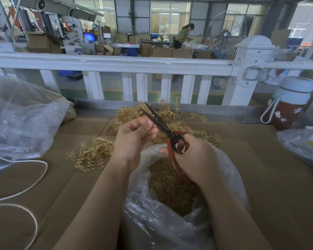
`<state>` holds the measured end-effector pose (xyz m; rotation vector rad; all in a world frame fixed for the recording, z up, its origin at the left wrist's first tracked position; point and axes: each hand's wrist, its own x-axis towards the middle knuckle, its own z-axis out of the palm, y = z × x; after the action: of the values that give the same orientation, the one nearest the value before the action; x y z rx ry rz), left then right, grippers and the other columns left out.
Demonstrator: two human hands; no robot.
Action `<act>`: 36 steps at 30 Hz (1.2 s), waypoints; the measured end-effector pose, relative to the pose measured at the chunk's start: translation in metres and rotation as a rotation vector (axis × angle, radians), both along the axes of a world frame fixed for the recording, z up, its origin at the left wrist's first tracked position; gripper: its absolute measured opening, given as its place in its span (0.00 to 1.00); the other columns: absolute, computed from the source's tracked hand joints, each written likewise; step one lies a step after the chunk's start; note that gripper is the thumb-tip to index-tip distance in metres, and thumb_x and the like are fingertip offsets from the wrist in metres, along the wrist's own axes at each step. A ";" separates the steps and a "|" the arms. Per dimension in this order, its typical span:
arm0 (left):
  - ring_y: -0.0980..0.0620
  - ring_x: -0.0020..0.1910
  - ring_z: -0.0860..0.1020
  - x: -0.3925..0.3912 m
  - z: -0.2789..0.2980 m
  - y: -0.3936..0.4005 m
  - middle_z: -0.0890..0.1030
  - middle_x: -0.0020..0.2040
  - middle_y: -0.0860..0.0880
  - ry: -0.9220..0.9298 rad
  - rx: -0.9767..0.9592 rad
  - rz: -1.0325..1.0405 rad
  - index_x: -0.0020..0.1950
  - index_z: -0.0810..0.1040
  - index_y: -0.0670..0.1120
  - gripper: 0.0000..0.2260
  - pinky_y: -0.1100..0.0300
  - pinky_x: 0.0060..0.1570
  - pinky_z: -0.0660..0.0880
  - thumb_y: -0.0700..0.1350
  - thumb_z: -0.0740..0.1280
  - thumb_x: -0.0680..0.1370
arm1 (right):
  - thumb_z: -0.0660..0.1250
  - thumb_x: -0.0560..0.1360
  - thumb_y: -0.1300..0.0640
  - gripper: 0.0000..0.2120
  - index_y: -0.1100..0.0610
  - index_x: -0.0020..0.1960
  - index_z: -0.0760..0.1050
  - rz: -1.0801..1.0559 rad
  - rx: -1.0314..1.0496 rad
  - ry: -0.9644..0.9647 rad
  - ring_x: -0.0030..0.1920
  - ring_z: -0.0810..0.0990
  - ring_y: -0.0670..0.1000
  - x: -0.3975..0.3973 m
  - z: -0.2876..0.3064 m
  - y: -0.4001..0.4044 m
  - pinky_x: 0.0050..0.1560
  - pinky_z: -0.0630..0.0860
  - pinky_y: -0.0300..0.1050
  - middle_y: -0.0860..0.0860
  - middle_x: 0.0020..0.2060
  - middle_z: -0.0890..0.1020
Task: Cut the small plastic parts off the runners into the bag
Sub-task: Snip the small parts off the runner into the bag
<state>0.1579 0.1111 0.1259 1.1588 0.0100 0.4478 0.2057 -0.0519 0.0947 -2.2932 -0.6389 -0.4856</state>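
Runners: pale amber runners [163,120] are lying heaped on the cardboard just beyond the hands, with a smaller cluster [90,154] spreading to the left; parts are still clinging to their stems.
Left hand: the left hand [134,139] is curling its fingers and pinching something small beside the blades; what it is pinching is too small to tell.
Scissors: the right hand [195,159] is gripping the red handles of the scissors [163,127], blades slightly parted and pointing up and away.
Placement: both hands are working directly above the bag, probably so that cut pieces are dropping straight in.
Bag: the clear bag [170,204] is gaping open and holding a deep mass of cut parts [170,186].
Other bag: a second plastic bag [22,123] is slumping at the left, its contents unclear.
Bottle: a red bottle [287,107] is standing well to the right.
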 end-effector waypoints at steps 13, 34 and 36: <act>0.54 0.36 0.81 0.004 -0.007 0.003 0.84 0.36 0.47 0.000 0.120 0.082 0.41 0.83 0.44 0.03 0.63 0.42 0.79 0.39 0.70 0.74 | 0.51 0.60 0.16 0.37 0.47 0.43 0.74 -0.061 -0.046 -0.087 0.30 0.71 0.37 0.000 0.000 -0.001 0.30 0.63 0.30 0.38 0.32 0.77; 0.55 0.35 0.81 0.003 -0.003 -0.001 0.84 0.36 0.48 0.003 0.070 0.000 0.47 0.81 0.39 0.08 0.65 0.41 0.79 0.41 0.70 0.71 | 0.58 0.62 0.19 0.34 0.51 0.38 0.74 -0.011 0.027 -0.069 0.32 0.75 0.38 0.001 -0.001 -0.002 0.29 0.66 0.28 0.41 0.30 0.78; 0.55 0.35 0.81 0.003 -0.003 0.000 0.84 0.36 0.47 0.001 0.069 -0.007 0.47 0.81 0.39 0.08 0.65 0.41 0.79 0.41 0.70 0.71 | 0.59 0.62 0.19 0.33 0.51 0.39 0.75 -0.005 0.040 -0.063 0.32 0.75 0.37 0.002 -0.001 -0.002 0.31 0.66 0.28 0.40 0.30 0.78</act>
<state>0.1605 0.1110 0.1227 1.2262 -0.0083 0.4437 0.2073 -0.0538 0.0937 -2.2499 -0.6485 -0.5702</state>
